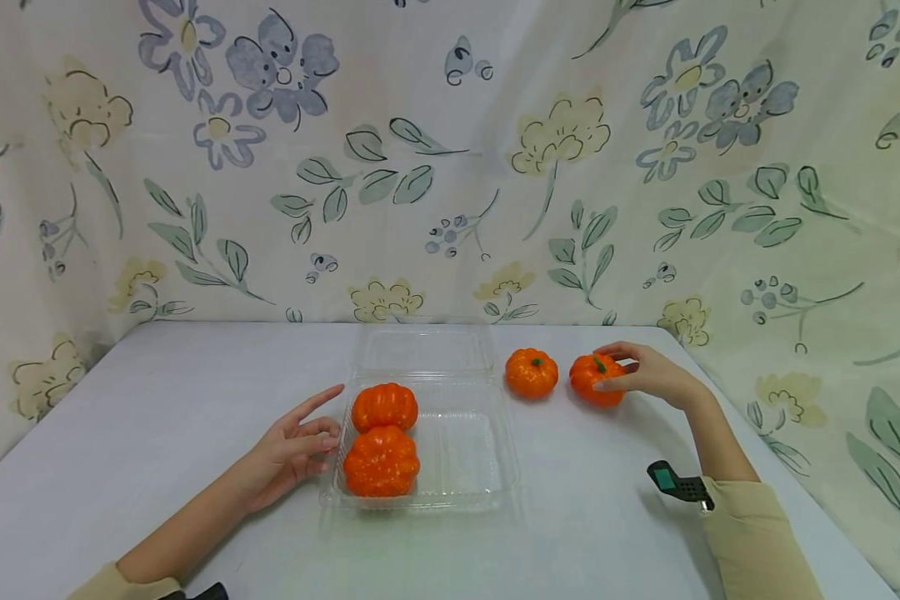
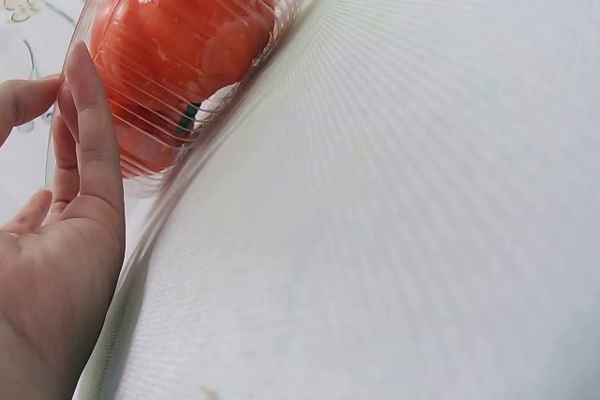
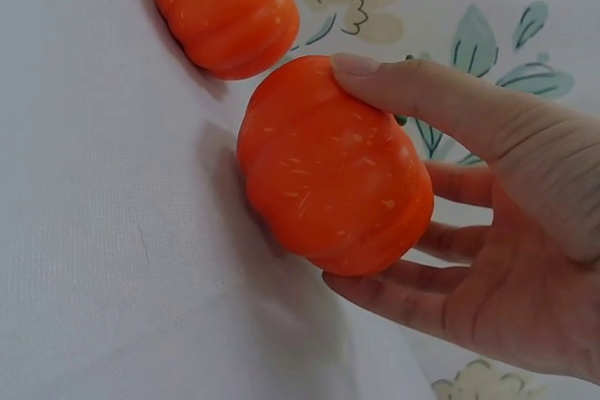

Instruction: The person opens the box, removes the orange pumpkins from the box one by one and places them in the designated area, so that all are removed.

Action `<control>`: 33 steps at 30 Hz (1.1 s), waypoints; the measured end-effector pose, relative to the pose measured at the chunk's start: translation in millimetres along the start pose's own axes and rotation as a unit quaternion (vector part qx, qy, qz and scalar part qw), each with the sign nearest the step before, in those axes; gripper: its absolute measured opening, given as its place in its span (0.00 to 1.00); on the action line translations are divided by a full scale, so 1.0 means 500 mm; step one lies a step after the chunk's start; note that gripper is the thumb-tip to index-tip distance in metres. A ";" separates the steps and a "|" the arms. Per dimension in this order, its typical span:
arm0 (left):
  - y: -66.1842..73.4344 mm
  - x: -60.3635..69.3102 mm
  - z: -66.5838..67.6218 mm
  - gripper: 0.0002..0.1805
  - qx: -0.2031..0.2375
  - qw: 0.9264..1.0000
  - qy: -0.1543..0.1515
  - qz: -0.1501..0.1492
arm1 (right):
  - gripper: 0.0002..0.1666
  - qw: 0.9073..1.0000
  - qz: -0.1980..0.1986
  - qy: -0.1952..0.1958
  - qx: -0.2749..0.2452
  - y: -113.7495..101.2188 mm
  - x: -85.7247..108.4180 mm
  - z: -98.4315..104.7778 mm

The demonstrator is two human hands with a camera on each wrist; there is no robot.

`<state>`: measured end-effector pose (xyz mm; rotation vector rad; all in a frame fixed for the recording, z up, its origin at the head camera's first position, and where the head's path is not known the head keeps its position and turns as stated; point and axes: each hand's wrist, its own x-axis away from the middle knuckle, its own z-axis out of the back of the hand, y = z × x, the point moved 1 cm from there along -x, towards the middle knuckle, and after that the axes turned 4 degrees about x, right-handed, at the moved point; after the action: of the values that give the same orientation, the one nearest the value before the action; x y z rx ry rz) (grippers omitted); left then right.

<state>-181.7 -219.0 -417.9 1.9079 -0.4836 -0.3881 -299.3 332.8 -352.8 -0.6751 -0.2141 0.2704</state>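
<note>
Left of the middle of the white worktop (image 1: 195,392), a left hand (image 1: 292,454) reaches in from the near edge, a beige sleeve (image 1: 123,585) behind it. Its index finger is stretched out and the others are loosely bent; fingers touch the outside of the left wall of a clear plastic container (image 1: 465,458), with nothing lifted in them. The container stands open, its lid (image 1: 423,350) laid back toward the worktop's far edge. In its left half sit two orange pumpkins, touching: the farther pumpkin (image 1: 385,406) and the nearer pumpkin (image 1: 382,462); the bottom to their right is bare.

Just beside the container's far right side, near the far edge, a loose orange pumpkin (image 1: 531,374) rests on the worktop, green stem up. A little to its right, toward the right edge, is the rightmost pumpkin (image 3: 333,170). The right hand (image 1: 641,371) grips it, part-open around its width, thumb on one side and fingers on the other; whether it touches the worktop I cannot tell. A black wrist device (image 1: 678,486) sits by the right sleeve (image 1: 753,537). Floral cloth (image 1: 435,75) hangs behind the far edge and along the right edge.
</note>
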 end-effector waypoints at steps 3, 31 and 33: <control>0.000 0.000 0.000 0.34 0.001 1.000 0.000 0.001 | 0.43 1.000 -0.002 -0.003 -0.002 0.004 -0.002 -0.002; 0.001 0.000 -0.001 0.34 -0.001 1.000 0.006 0.004 | 0.44 1.000 -0.007 -0.013 -0.020 0.007 -0.004 -0.013; 0.000 0.000 0.000 0.34 -0.002 1.000 0.006 0.004 | 0.44 1.000 -0.004 -0.014 -0.020 0.008 -0.004 -0.011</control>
<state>-181.6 -218.9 -417.6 1.9038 -0.4812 -0.3719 -300.1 331.7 -359.7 -0.7100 -0.2494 0.2684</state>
